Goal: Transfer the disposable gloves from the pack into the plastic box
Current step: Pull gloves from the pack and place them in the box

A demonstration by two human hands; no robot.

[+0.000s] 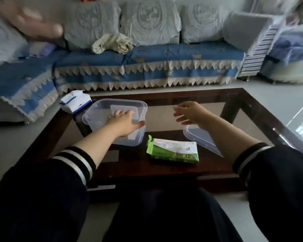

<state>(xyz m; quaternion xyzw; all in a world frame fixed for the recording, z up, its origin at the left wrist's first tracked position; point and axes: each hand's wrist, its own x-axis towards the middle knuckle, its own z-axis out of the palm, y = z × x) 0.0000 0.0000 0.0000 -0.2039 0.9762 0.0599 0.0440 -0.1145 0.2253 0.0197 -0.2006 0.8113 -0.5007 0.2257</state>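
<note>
Gloves pack (pixel 173 152) lying flat on the dark wood-and-glass counter (pixel 252 109), green and white, torn flap lifting at its left end, sitting toward the near edge between the two forearms. Lying apart from both hands, nearer than either: below and right of the left hand (pixel 124 122), below and slightly left of the right hand (pixel 191 112).

Clear plastic box (pixel 101 109) standing open just behind and left of the pack, not touching it as far as can be told. Left hand reaching into the box, palm down, fingers spreading fairly straight toward the floor of the box, thumb lying out along the near right rim; pinching nothing visible. Whether thin film gloves are lying beneath the fingers, impossible to tell through the clear plastic.

Right hand hovering above the counter to the right of the box, fingers loosely spread and pointing left, holding nothing, slightly blurred.

Clear lid (pixel 202 139) lying on the counter under the right forearm, just right of the pack. Blue-and-white tissue pack (pixel 75 102) sitting at the counter's far left corner, near the box. Dark sleeves with white stripes (pixel 73 161) covering both arms. Blue sofa with lace trim (pixel 147 67) standing beyond, crumpled cream cloth (pixel 112 43) lying on its seat.
</note>
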